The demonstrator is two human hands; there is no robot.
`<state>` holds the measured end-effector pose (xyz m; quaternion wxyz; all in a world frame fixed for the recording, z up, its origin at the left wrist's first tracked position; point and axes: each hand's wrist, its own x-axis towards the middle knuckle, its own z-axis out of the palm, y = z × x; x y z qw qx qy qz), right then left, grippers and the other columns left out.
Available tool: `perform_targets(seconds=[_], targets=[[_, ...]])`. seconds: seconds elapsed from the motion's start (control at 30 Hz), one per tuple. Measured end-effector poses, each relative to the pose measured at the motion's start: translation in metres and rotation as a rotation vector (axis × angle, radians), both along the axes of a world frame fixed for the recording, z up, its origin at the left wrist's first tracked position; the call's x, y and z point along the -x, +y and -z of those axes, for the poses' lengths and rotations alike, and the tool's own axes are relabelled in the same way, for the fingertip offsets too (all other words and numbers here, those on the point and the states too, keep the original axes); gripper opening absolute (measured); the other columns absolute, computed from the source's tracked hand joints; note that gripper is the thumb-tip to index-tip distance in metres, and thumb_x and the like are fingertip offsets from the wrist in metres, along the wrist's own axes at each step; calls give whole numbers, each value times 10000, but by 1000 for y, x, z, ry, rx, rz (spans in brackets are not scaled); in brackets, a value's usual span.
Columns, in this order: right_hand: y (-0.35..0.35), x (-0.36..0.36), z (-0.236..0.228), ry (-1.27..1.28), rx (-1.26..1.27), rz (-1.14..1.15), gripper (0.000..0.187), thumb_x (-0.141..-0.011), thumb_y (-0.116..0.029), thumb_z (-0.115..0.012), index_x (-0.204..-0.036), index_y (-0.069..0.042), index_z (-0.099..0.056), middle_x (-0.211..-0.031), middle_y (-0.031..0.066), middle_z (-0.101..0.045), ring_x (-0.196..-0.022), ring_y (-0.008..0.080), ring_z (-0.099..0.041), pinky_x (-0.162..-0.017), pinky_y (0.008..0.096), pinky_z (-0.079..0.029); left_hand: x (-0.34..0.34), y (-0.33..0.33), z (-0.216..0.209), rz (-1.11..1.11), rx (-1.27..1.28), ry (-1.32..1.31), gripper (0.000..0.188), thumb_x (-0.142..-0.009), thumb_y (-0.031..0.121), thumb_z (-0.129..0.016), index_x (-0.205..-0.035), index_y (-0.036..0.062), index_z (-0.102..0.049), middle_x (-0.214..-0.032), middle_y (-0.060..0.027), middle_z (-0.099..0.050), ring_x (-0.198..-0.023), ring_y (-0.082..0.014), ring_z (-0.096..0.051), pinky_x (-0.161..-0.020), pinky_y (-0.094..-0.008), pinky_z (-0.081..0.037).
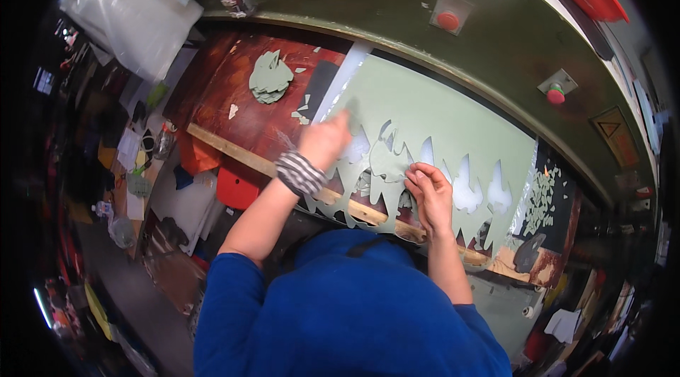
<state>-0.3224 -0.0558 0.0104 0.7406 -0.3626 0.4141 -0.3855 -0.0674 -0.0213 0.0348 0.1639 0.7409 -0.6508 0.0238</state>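
A pale green sheet [439,101] lies on the work surface, with a row of spiky shapes cut out along its near side. A loose pale green cut-out piece [388,163] sits over that row, between my hands. At its right edge, the thumb and fingertips of my right hand [431,196] pinch it. My left hand [326,140], with a striped band at the wrist, is over the sheet's left end. Motion smears its fingers, and a greenish blur shows just beyond them. A stack of green cut-out pieces [270,78] rests on the reddish board to the left.
Small green scraps [542,200] lie in a heap at the right end. A dark green machine beam [382,5] spans the far side, carrying a red button [447,21]. The reddish board [234,72] has a wooden front edge. Plastic sheeting [134,16] hangs at upper left.
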Motion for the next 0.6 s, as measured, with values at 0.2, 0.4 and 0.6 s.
perform_targets(seconds=[0.2,0.4,0.6], targets=[[-3,-1,1,-10,-65,62,213,-915,-70,-593,-1113,11,-590,-1080,119,-623,-982,223,-632,-863,353,-530,14,-11,-21,-18,287,90,381,-832,21,-537,-1210,-3,-499,-831,-200,-643,-714,-319,-650,-572,-389,-540],[-5,-2,9,-53,-78,112,206,-913,-66,-595,-1102,15,-592,-1074,121,-625,-965,218,-631,-864,368,-533,94,4,33,286,-35,-84,537,-833,224,-611,-1288,-25,-474,-1297,-327,-435,-1227,-483,-414,-999,-476,-422],[-11,-2,11,-92,-69,91,210,-918,-71,-588,-1109,18,-591,-1095,127,-626,-967,219,-628,-865,379,-534,101,-2,34,234,-108,-175,546,-814,215,-624,-1291,-8,-479,-1297,-339,-438,-1223,-493,-422,-969,-483,-449]])
